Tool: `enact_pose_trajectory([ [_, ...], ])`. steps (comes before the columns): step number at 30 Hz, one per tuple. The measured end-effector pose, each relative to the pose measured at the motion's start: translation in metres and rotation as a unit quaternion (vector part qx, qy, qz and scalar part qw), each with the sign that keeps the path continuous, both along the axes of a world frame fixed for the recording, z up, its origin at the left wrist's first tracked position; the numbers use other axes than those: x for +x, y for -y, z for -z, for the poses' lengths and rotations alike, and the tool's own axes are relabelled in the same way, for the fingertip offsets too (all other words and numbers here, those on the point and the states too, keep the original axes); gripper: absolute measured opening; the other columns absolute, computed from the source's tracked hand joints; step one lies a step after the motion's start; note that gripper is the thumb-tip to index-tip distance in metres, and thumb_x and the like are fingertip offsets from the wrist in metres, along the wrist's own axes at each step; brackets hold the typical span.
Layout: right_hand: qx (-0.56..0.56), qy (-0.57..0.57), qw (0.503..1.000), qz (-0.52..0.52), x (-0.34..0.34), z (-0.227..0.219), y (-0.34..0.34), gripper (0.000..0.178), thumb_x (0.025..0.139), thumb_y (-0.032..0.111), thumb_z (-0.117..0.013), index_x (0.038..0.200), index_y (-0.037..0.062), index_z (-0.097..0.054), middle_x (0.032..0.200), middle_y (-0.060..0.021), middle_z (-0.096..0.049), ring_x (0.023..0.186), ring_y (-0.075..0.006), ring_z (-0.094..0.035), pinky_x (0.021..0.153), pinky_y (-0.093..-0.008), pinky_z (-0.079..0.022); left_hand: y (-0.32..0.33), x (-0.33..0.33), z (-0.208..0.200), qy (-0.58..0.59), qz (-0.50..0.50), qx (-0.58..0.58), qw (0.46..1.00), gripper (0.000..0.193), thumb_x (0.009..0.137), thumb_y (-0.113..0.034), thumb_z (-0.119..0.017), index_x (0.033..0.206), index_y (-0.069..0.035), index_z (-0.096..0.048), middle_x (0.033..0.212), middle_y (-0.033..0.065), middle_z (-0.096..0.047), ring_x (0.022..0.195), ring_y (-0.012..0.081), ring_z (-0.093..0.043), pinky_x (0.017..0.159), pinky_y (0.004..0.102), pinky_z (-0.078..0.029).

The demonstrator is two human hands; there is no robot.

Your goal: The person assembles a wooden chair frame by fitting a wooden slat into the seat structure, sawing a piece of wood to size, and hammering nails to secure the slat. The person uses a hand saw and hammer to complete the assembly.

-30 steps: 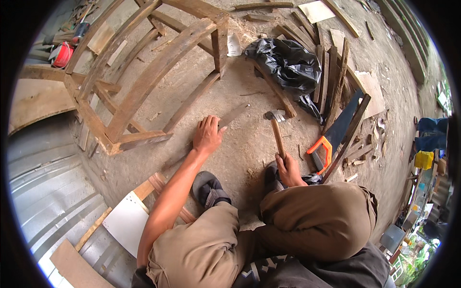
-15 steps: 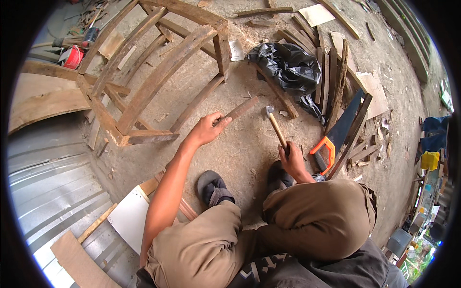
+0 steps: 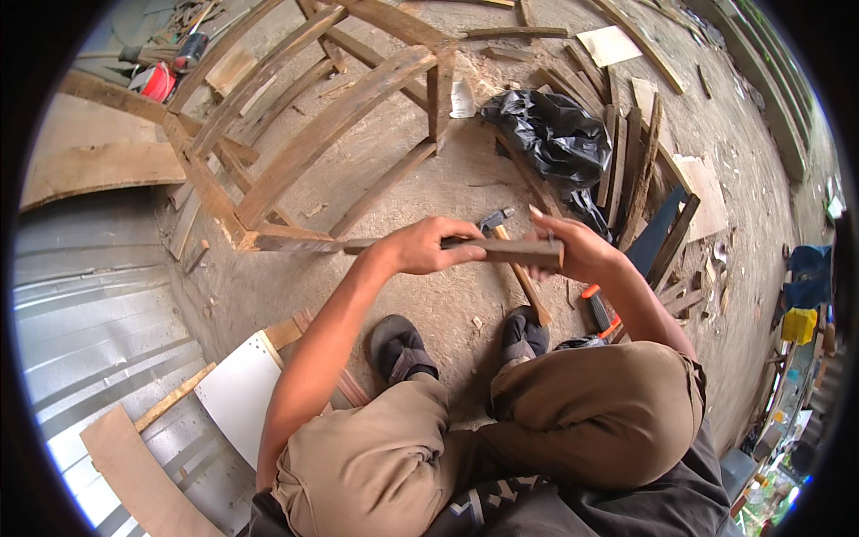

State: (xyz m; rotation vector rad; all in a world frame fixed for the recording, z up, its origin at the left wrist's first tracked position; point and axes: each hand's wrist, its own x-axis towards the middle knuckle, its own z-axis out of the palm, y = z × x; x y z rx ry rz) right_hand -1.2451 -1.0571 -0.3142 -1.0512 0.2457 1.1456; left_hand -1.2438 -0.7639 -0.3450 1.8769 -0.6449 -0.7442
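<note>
My left hand [image 3: 431, 245] is closed around a narrow brown wooden strip [image 3: 522, 254], held roughly level across my front above the floor. My right hand [image 3: 580, 251] is at the strip's right end, with one finger stretched out and the others spread and blurred by motion. Whether those fingers touch the wood is hard to make out. Below the strip, a hammer [image 3: 531, 294] rests with its dark head [image 3: 495, 218] farther away and its wooden handle reaching toward my right shoe [image 3: 524, 336]. The strip hides part of the handle.
A wooden frame [image 3: 335, 134] stands at the far left. A black plastic bag [image 3: 559, 139] lies beside piled wood offcuts [image 3: 637, 157]. The handsaw [image 3: 658, 234] with an orange handle is right of my right hand. A white board [image 3: 237, 394] and corrugated metal sheets [image 3: 116, 340] lie left.
My right hand has let go of the hammer, now lying near my right foot, and has come up to the strip. My left hand has turned the strip level and moved right.
</note>
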Motion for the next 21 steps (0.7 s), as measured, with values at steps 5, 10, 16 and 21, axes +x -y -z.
enact_pose_trajectory([
  [5,-0.050,0.059,0.993,-0.089,-0.013,-0.021,0.005,0.049,0.091,0.032,-0.074,0.115,-0.0087,-0.065,0.093,-0.0086,-0.069,0.080,-0.0108,-0.062,0.070,-0.0256,-0.049,0.009,0.002,-0.025,-0.024,0.054,0.039,0.998,0.044,0.086,-0.043,-0.075,0.115,-0.010,-0.072,0.105,0.0131,-0.073,0.103,0.0264,-0.068,0.090,0.0396,-0.052],
  [10,-0.093,0.170,0.952,-0.238,-0.001,-0.063,-0.002,0.047,0.086,0.021,-0.077,0.120,-0.0088,-0.066,0.097,-0.0064,-0.071,0.088,-0.0116,-0.062,0.078,-0.0249,-0.049,0.008,0.000,-0.047,0.167,0.018,-0.053,0.984,0.039,0.082,-0.038,-0.080,0.110,-0.011,-0.073,0.100,0.0103,-0.073,0.098,0.0269,-0.068,0.091,0.0405,-0.052],
  [16,-0.134,0.284,0.922,-0.226,0.020,-0.056,-0.027,0.040,0.090,0.018,-0.074,0.119,-0.0084,-0.065,0.095,-0.0060,-0.070,0.086,-0.0072,-0.060,0.075,-0.0252,-0.049,-0.039,0.022,0.012,0.252,-0.478,-0.206,0.816,0.023,0.095,-0.030,-0.066,0.088,-0.008,-0.067,0.084,0.0048,-0.068,0.083,0.0132,-0.064,0.075,0.0293,-0.054],
  [21,-0.172,0.476,0.837,-0.208,0.059,0.017,-0.103,0.036,0.098,0.026,-0.066,0.114,-0.0057,-0.067,0.088,-0.0051,-0.068,0.078,-0.0066,-0.052,0.070,-0.0278,-0.047,-0.086,0.019,0.069,-0.092,-0.617,-0.220,0.750,0.035,0.098,-0.038,-0.062,0.108,-0.004,-0.062,0.096,0.0064,-0.069,0.091,0.0167,-0.067,0.078,0.0322,-0.056],
])
